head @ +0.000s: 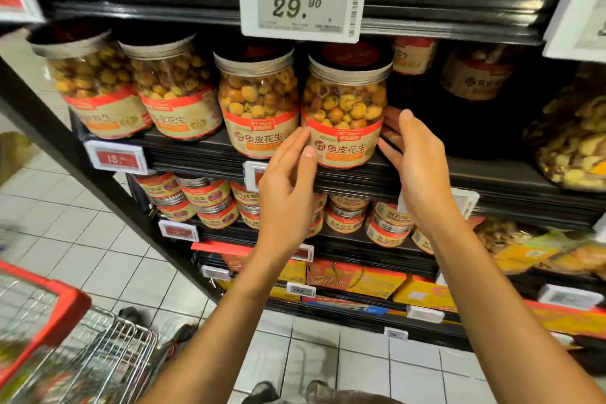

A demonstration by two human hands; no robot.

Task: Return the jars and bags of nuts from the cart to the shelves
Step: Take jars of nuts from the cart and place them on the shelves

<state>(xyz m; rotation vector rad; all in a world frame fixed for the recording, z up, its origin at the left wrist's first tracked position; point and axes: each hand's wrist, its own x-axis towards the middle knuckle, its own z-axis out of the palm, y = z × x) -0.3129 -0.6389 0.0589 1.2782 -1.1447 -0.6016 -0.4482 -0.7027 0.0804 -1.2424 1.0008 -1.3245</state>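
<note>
A jar of coated peanuts (344, 115) is standing upright at the front edge of the middle shelf (492, 180). It is the rightmost in a row of four like jars, just beside the neighbouring jar (259, 102) at its 9 o'clock. The left hand (288, 180) is reaching in from the jar's 7 o'clock, fingers straight and released, its thumb touching the label's left edge. The right hand (416, 167) is flanking the jar at its 4 o'clock, fingers likewise extended along the jar's right side. Neither hand is clenching. A price tag (303, 2) reading 29.90 is hanging at the jar's 12 o'clock. The wire cart (98, 354) is sitting at 8 o'clock in the view, on the tiled floor (82, 239).
</note>
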